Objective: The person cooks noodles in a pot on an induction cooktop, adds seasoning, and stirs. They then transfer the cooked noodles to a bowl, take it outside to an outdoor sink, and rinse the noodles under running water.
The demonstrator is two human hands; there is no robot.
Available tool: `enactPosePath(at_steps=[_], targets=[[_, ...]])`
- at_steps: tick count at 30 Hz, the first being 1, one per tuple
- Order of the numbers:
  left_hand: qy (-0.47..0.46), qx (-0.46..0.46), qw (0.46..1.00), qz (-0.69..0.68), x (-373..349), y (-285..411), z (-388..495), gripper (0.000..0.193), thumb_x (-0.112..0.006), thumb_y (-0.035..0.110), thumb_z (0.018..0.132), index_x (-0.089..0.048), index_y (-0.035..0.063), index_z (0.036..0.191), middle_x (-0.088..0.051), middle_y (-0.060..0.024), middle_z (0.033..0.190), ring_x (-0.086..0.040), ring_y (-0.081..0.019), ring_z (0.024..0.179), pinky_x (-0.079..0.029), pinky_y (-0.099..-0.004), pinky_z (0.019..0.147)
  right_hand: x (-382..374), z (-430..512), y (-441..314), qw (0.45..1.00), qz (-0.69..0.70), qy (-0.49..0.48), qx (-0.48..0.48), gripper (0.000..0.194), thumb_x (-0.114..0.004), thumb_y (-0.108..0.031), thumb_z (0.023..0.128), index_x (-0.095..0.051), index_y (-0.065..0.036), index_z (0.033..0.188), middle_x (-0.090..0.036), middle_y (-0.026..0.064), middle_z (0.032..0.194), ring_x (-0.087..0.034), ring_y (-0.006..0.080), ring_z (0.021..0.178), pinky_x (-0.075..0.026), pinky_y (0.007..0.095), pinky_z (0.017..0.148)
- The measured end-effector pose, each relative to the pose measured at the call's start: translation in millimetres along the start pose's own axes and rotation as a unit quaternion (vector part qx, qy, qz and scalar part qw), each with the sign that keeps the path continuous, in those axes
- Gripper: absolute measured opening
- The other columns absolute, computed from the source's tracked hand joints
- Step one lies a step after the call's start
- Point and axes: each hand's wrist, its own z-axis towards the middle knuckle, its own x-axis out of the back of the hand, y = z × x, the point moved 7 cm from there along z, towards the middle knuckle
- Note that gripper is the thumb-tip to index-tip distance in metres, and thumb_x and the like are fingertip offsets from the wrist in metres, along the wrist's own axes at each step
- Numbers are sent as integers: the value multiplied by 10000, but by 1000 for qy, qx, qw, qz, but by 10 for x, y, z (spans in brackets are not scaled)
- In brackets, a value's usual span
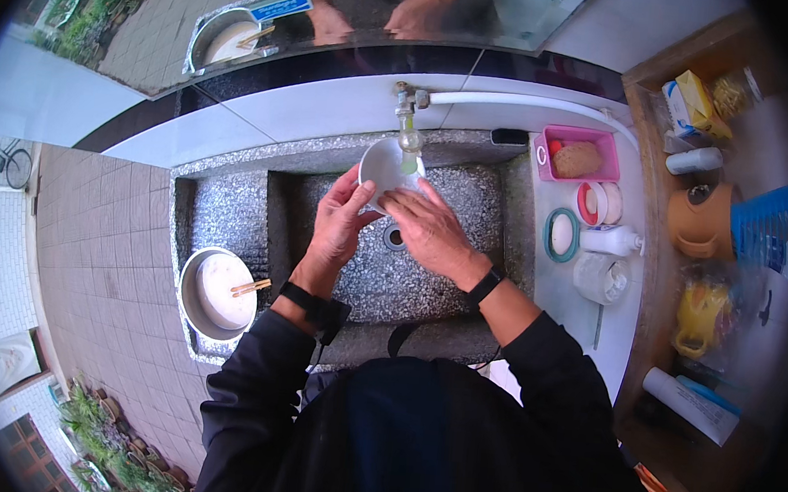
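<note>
My left hand (pixel 338 219) grips the left side of a white bowl (pixel 380 169), its thumb at the rim. The bowl is tilted under the tap (pixel 405 105) on the wall, over the speckled stone sink (pixel 425 297). My right hand (pixel 430 229) lies against the bowl's near right side, its fingers close together over the rim; whether it grips the bowl I cannot tell. Below the bowl the round drain (pixel 395 237) shows between my hands. On the sink's left ledge stands a metal pot (pixel 185 299) with whitish liquid and wooden chopsticks (pixel 250 288) in it.
Right of the sink, a white ledge (pixel 586 323) holds a pink basket (pixel 611 173), a soap dish (pixel 562 235), a white pump bottle (pixel 609 240) and a clear jar (pixel 599 279). A wooden shelf frame (pixel 647 294) bounds the right. A white hose (pixel 516 100) runs along the wall under a mirror (pixel 454 15).
</note>
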Motion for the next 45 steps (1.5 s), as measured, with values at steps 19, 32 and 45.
enactPosePath(at_steps=[19, 32, 45], targets=[[-3, 44, 996, 78, 33, 2, -3, 505, -704, 222, 971, -560, 156, 1450, -653, 7, 1270, -623, -151, 1122, -560, -353, 872, 1359, -1206, 2966, 834, -185, 100, -511, 480, -718, -231, 823, -543, -84, 1245, -438, 270, 1485, -408, 459, 1378, -368, 582, 1082], [-10, 57, 996, 74, -48, -27, -5, 472, -689, 253, 985, -566, 134, 1425, -681, -45, 1213, -657, -174, 1093, -592, -392, 880, 1231, -1240, 1264, 849, 44, 440, -290, 477, -575, 21, 903, -473, 2, 1369, -544, 245, 1343, -537, 429, 1248, -437, 480, 1062], [-58, 29, 992, 112, -37, -195, 25, 545, -718, 184, 967, -519, 73, 1462, -662, -65, 1259, -653, -176, 1100, -569, -328, 913, -337, -61, 414, 780, 573, 49, -247, 655, -693, -119, 875, -402, -23, 1454, -539, 136, 1303, -570, 264, 1170, -494, 388, 957]])
